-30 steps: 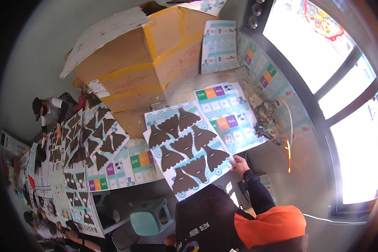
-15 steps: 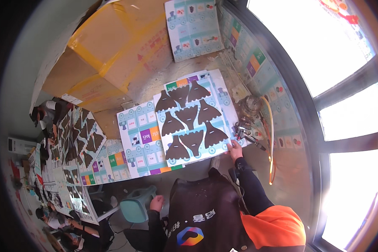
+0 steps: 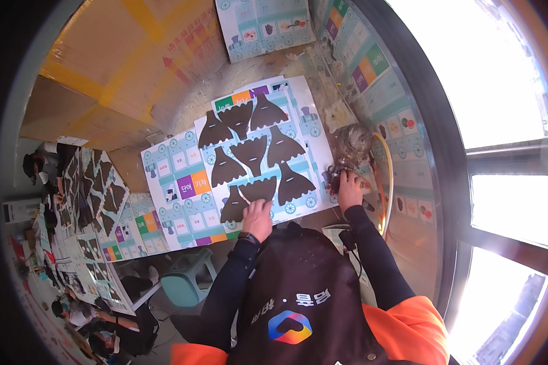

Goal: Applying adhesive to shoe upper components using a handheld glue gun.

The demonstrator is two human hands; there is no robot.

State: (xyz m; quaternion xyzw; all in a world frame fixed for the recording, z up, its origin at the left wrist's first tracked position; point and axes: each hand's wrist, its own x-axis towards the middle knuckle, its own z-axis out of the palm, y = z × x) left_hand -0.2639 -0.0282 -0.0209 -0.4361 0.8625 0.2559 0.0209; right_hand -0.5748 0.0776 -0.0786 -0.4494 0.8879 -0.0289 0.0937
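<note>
Several black fan-shaped cutouts point(image 3: 248, 156) with scalloped edges and small slits lie spread on a printed sheet point(image 3: 208, 205) on the worktable. My left hand point(image 3: 259, 219) rests on the near edge of this group, fingertips extended over the bottom middle cutout point(image 3: 259, 188). Farther right, my right hand point(image 3: 349, 191) has its fingers curled around a dark hand tool point(image 3: 334, 177) at the sheet's right edge. The hand covers much of the tool, and its exact kind is not clear.
Large taped cardboard boxes point(image 3: 125, 55) stand at the far left. A yellow hose point(image 3: 386, 176) loops beside the window wall on the right. Below the table is a teal stool point(image 3: 182, 285). Other people work at a table point(image 3: 123, 298) with more black cutouts at the left.
My left hand has come up from beside the stool onto the cutouts. My right hand has left the sheet's corner and moved up to the dark tool. The view has shifted.
</note>
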